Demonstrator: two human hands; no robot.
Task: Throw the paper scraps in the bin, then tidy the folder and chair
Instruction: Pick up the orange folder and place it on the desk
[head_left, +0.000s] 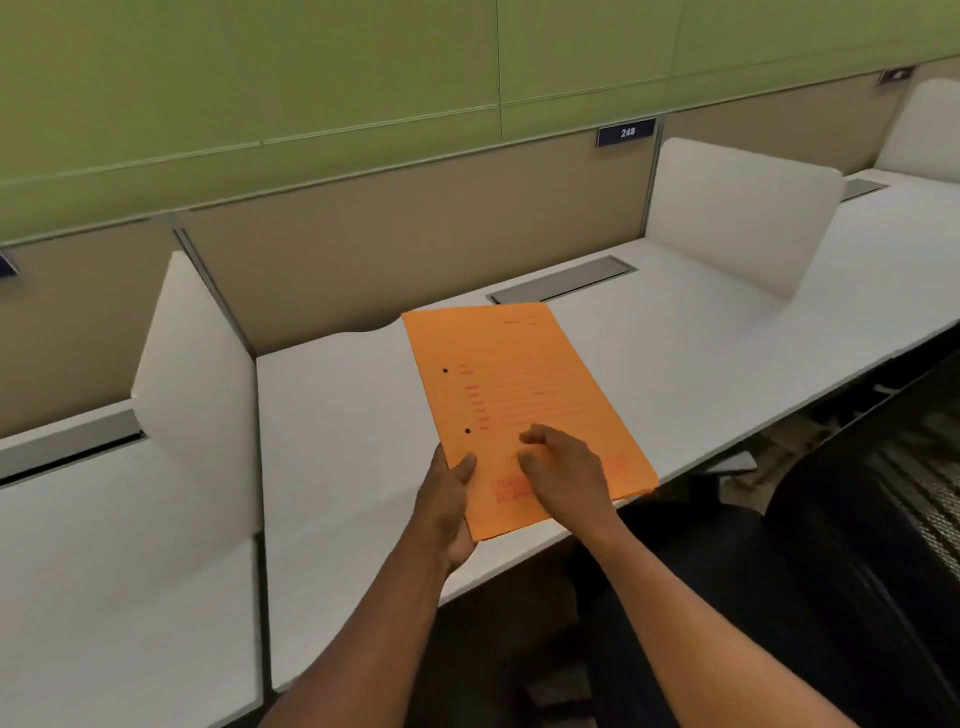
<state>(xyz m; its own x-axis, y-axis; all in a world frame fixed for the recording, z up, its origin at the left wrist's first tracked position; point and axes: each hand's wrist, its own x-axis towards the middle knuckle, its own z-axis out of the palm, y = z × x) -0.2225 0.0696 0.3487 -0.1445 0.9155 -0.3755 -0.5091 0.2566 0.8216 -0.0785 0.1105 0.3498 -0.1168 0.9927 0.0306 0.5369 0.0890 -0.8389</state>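
Observation:
An orange folder (511, 384) with two black punch holes and red print lies flat on the white desk (343, 415), slightly angled. My left hand (449, 506) grips its near left edge, thumb on top. On the folder's near part rests my right hand (563, 475), fingers curled and pressing down. A black chair (810, 561) stands at the lower right, partly under the desk edge. No paper scraps or bin show in this view.
White side dividers (200, 384) (737, 213) bound the desk bay. A tan back panel (415, 228) carries a sign reading 248. A grey cable flap (561, 280) sits in the desk just beyond the folder.

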